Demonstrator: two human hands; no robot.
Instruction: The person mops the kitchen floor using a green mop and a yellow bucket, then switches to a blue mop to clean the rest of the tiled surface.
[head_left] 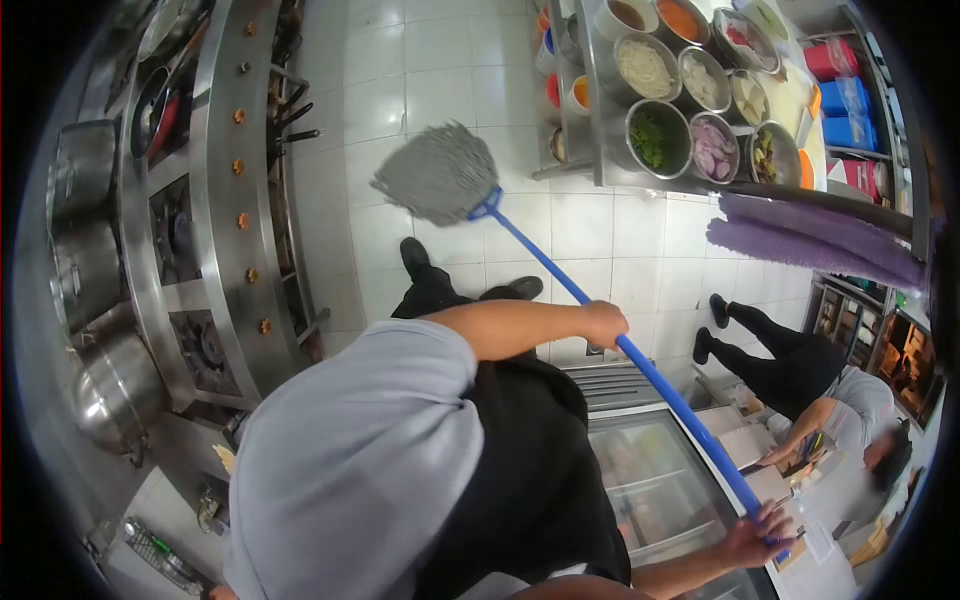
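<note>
Mop (440, 175): the grey head lies on the white floor (600, 230), near the stove (225, 200).
Handle (640, 365): long and blue. It runs in a slant from the mop head at the upper left down to the lower right.
Left hand (605, 323): fingers curl tight around the middle of the handle.
Right hand (760, 535): it grips the top end of the handle, fingers wrapped around it and a little spread.
Bowls (690, 100): many stand on a shelf, full of cut food.
Other person (810, 385): bends over a counter on the right, well apart from the mop.
</note>
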